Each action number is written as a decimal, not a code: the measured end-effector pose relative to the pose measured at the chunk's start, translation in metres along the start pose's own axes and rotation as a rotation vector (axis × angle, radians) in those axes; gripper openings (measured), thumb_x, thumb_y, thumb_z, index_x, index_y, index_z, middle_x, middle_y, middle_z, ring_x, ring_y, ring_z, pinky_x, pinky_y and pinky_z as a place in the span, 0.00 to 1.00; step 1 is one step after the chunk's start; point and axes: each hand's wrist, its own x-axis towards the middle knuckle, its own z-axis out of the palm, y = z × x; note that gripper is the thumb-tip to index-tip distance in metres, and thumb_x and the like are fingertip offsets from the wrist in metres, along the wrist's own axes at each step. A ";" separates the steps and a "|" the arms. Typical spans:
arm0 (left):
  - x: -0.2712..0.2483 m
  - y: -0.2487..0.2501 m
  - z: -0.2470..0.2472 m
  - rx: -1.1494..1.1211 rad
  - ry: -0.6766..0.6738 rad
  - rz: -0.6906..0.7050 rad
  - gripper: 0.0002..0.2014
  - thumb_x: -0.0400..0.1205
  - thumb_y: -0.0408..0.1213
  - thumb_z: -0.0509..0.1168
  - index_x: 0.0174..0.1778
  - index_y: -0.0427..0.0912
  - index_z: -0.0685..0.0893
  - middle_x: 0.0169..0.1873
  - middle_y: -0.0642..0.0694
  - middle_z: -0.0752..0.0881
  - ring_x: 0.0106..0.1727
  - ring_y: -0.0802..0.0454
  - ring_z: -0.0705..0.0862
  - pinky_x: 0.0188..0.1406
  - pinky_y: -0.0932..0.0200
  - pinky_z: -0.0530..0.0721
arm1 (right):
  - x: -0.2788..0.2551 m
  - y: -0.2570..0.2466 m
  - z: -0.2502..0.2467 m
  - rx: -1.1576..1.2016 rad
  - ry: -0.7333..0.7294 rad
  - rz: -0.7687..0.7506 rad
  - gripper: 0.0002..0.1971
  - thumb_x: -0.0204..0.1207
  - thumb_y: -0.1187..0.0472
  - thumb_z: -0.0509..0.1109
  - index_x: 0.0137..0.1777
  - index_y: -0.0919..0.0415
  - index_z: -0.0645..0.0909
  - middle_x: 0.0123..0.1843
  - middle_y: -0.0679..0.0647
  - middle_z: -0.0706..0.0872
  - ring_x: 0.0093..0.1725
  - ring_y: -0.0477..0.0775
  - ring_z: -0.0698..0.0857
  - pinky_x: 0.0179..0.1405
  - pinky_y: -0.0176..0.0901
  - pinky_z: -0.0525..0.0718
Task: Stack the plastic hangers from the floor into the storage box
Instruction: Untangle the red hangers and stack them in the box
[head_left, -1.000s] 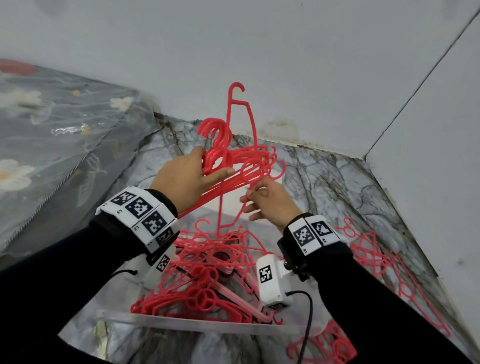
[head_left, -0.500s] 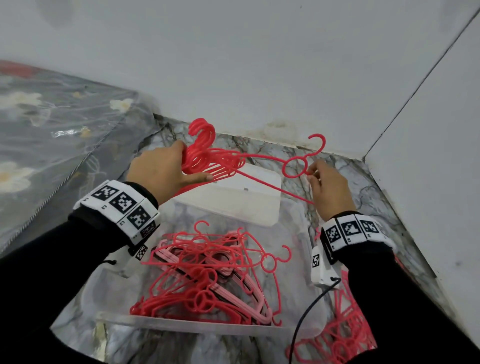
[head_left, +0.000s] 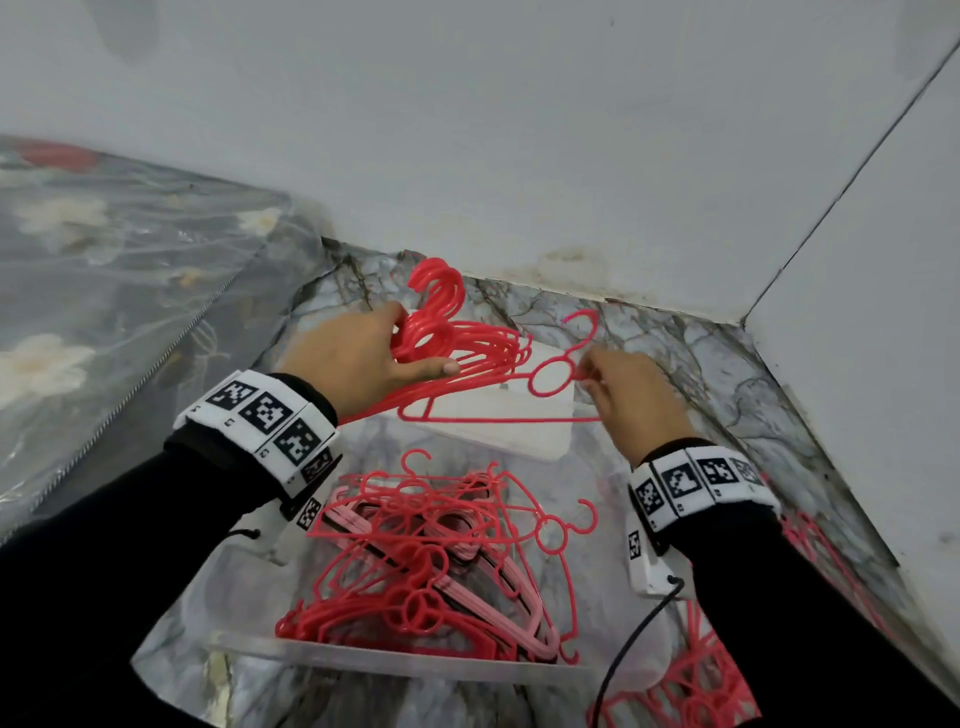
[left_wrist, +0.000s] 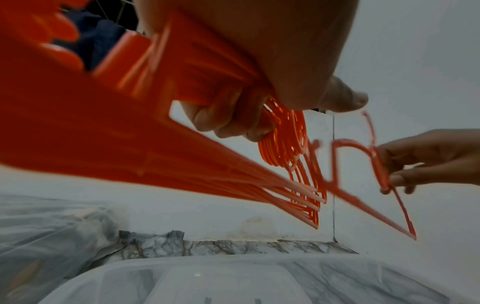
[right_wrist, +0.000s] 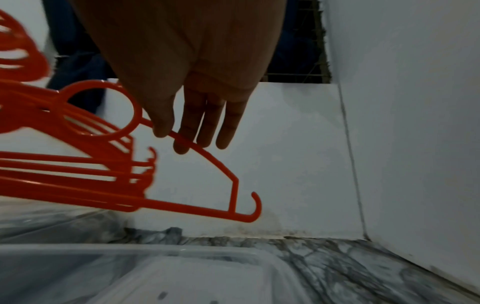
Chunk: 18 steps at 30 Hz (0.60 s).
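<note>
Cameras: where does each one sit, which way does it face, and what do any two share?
Head: on the head, looking down at the storage box; both hands and sleeves show.
Left wrist: under the left hand, facing the wall corner; fingers grip the hanger bundle.
Right wrist: under the right hand; fingers pinch a single hanger.
All share that single hanger.

Right hand (head_left: 631, 400) nearer bundle (head_left: 457, 348) — lower.

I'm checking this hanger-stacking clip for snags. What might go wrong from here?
The single hanger is only pinched by the right hand, so it may slip. Its end hook could catch the bundle in the left hand's grip. The jumbled hangers in the storage box may block a flat stack.
</note>
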 end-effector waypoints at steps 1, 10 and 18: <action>-0.001 0.003 0.002 -0.009 -0.021 0.012 0.42 0.57 0.82 0.48 0.48 0.48 0.76 0.39 0.49 0.85 0.42 0.45 0.84 0.35 0.54 0.75 | 0.000 -0.009 0.004 0.009 -0.021 -0.028 0.05 0.78 0.65 0.65 0.52 0.60 0.80 0.50 0.59 0.86 0.54 0.63 0.80 0.50 0.53 0.77; -0.008 0.017 0.018 0.042 -0.093 0.079 0.29 0.68 0.73 0.61 0.50 0.52 0.75 0.33 0.56 0.78 0.36 0.51 0.77 0.35 0.57 0.70 | 0.000 -0.061 0.017 -0.004 -0.012 -0.174 0.07 0.83 0.60 0.60 0.56 0.59 0.77 0.53 0.55 0.78 0.52 0.56 0.76 0.45 0.52 0.78; -0.004 0.009 0.013 0.052 -0.109 0.088 0.24 0.74 0.64 0.65 0.50 0.46 0.77 0.35 0.50 0.81 0.40 0.44 0.82 0.37 0.55 0.71 | -0.001 -0.054 0.034 0.094 -0.014 -0.033 0.08 0.81 0.56 0.64 0.50 0.61 0.77 0.50 0.55 0.78 0.49 0.54 0.78 0.44 0.46 0.75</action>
